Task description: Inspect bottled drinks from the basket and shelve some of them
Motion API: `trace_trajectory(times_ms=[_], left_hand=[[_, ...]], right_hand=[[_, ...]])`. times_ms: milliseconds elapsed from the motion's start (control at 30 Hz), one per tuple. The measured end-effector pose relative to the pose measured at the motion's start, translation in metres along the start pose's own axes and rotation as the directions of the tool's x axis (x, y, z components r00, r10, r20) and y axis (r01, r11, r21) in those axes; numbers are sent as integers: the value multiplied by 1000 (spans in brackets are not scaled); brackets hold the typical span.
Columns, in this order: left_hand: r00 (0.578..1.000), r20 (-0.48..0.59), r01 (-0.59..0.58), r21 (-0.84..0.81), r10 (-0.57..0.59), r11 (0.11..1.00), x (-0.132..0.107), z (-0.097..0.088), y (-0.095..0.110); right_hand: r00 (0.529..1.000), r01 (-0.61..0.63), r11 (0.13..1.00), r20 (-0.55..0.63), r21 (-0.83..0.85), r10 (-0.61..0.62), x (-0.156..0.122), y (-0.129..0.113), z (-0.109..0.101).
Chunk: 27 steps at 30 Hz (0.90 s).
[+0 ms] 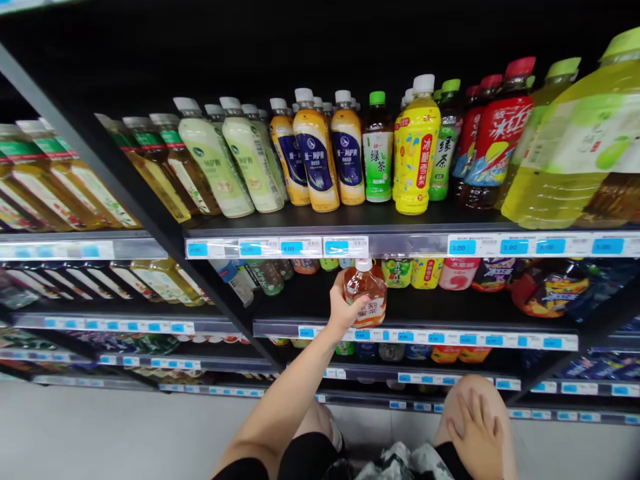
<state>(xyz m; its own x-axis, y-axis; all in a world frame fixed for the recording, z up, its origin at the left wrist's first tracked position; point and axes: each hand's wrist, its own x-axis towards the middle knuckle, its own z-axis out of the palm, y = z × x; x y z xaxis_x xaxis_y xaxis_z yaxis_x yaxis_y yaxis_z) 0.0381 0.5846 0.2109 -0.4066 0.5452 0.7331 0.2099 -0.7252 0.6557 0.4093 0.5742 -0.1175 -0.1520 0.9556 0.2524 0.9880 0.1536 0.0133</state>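
My left hand is wrapped around an amber tea bottle with a white cap. The bottle is upright at the front of the second shelf, below the upper shelf's price strip; whether its base rests on the shelf I cannot tell. Behind and beside it stand other drinks, among them a yellow bottle and a pink bottle. My right hand lies flat on my bent knee with its fingers spread, holding nothing.
The upper shelf edge juts out just above the held bottle. On that shelf stand orange milk tea bottles, a yellow bottle and large green-capped bottles. A dark upright divider separates the bays. Grey floor lies below.
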Motion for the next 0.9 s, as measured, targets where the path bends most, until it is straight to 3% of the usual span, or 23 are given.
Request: trace_trajectory(times_ms=[200, 367, 500, 633, 900], left_hand=[[961, -193, 178, -112, -198, 978, -2, 5, -23], [952, -264, 167, 34, -152, 985, 8, -1, -25], [968, -239, 126, 172, -82, 977, 15, -14, -26], [962, -195, 220, 148, -189, 964, 20, -27, -37], [936, 45, 341, 120, -348, 932, 23, -43, -41]], right_hand=[[999, 30, 1000, -24, 9, -29, 0, 3, -7], [994, 39, 998, -101, 41, -35, -1, 3, -9], [994, 25, 998, -112, 60, -18, 1, 2, -6], [996, 14, 998, -93, 68, -8, 4, 3, -5], [997, 28, 999, -79, 42, -25, 7, -1, -4]])
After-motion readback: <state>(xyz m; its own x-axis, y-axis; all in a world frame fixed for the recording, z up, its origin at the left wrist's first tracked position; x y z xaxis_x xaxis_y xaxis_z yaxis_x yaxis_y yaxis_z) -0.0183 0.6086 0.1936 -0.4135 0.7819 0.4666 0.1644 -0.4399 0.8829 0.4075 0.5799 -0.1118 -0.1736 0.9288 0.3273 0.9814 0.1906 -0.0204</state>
